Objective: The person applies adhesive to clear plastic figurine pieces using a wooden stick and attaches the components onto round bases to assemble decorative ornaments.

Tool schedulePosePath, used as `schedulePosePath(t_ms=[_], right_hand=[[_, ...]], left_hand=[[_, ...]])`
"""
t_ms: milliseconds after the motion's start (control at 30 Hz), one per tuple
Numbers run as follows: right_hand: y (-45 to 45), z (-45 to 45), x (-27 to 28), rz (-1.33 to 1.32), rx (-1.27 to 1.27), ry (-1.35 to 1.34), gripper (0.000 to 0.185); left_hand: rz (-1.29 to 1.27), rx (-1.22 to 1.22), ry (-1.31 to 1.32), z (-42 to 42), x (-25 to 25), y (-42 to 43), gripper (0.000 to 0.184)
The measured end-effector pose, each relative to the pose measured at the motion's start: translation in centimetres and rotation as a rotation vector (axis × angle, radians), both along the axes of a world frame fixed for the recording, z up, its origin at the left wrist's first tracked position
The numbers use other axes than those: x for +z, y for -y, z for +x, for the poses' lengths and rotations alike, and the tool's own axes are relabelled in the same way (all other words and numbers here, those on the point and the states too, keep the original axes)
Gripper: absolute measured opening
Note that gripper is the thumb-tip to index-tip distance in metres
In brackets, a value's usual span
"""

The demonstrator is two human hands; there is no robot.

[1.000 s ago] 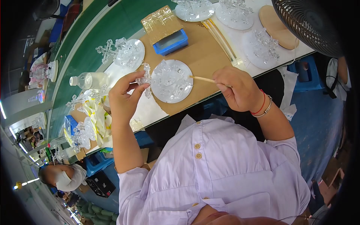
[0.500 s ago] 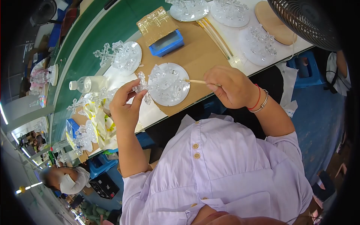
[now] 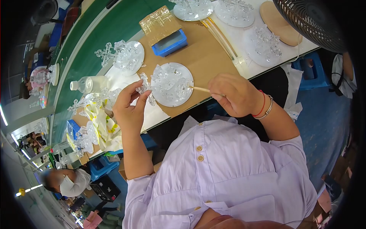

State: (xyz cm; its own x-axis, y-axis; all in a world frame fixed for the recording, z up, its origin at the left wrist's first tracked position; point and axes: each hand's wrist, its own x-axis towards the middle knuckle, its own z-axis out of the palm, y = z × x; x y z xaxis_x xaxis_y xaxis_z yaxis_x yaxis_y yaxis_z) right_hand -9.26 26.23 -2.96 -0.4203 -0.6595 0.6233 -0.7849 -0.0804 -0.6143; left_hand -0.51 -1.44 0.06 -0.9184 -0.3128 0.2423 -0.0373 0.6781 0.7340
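A clear, crystal-like ornament (image 3: 169, 82) on a round white base lies in front of me, with a cross-shaped part (image 3: 145, 88) at its left side. The fingertips of my left hand (image 3: 129, 101) pinch that cross part. Closed around a thin, pale wooden brush (image 3: 201, 89) is my right hand (image 3: 236, 94). The brush's tip meets the right side of the ornament; its bristles are too small to make out clearly. Under the ornament is a brown cardboard sheet (image 3: 206, 49).
Beyond the ornament stands a blue box (image 3: 170, 46) with a taped cardboard flap (image 3: 160, 23). Several brushes (image 3: 219, 36) lie to its right. Similar ornaments (image 3: 129, 57) stand around, near a clear bottle (image 3: 91, 84) and crumpled yellow-white wrapping (image 3: 101, 122). A black fan (image 3: 312, 23) is at upper right.
My right hand has shifted very slightly, and the brush sits a little lower and more tilted against the ornament. My left hand keeps its pinch on the cross part.
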Motion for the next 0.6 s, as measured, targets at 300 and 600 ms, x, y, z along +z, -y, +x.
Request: schedulePosePath(t_ms=[300,600], right_hand=[[0.3,-0.6,-0.2,0.006,-0.112,-0.07,0.011],[0.1,0.4,0.2,0.048,-0.072,-0.049,0.012]], left_hand=[[-0.037,0.007,-0.024,0.4,0.1,-0.5,0.03],[-0.027,0.012,-0.035,0.4,-0.1,-0.4,0.031]])
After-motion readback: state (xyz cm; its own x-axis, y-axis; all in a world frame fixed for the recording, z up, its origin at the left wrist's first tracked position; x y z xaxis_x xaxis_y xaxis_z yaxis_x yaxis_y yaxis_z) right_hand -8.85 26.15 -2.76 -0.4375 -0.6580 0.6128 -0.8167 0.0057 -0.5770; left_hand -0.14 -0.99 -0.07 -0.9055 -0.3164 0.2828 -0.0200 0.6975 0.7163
